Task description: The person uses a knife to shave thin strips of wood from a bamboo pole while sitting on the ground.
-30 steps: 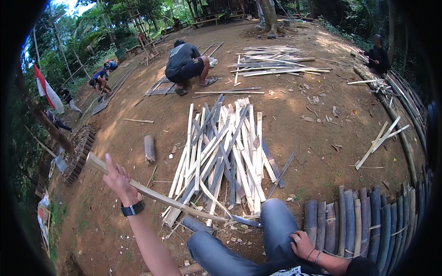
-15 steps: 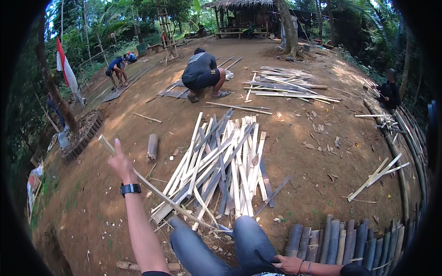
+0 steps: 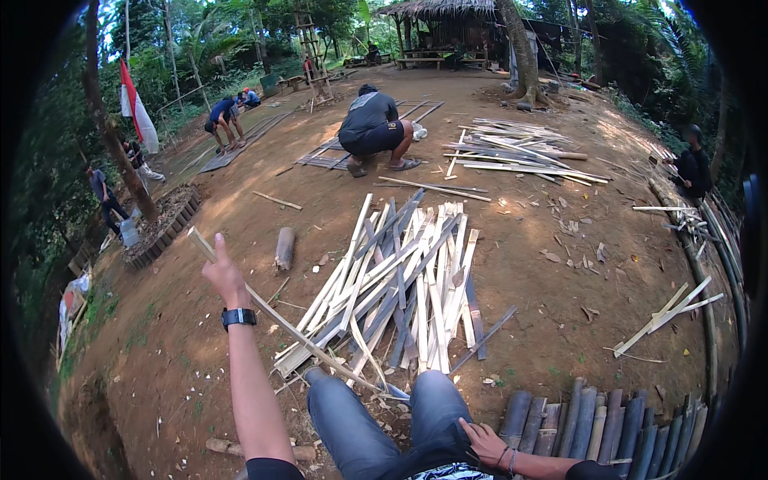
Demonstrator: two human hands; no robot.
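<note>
My left hand (image 3: 224, 280), with a dark watch on its wrist, is closed around a long split bamboo strip (image 3: 288, 326) near its upper end. The thumb points up along it. The strip slants down to the right, its lower end between my knees. My right hand (image 3: 485, 445) is at my right thigh, its fingers at the hem of my black shirt (image 3: 444, 438); one finger lies extended and the others are partly hidden. In front of my knees lies a loose pile of pale and dark bamboo strips (image 3: 428, 280).
A row of dark bamboo pieces (image 3: 592, 420) lines the lower right. A short bamboo log (image 3: 284, 248) lies left of the pile. Another strip pile (image 3: 520, 152) lies farther off. A person (image 3: 372, 128) squats over a bamboo frame; a few other people are around. Several loose strips (image 3: 668, 316) lie right.
The whole view has shifted slightly, placing things farther right. My left hand still holds the strip. My right hand has moved up a little along the thigh.
</note>
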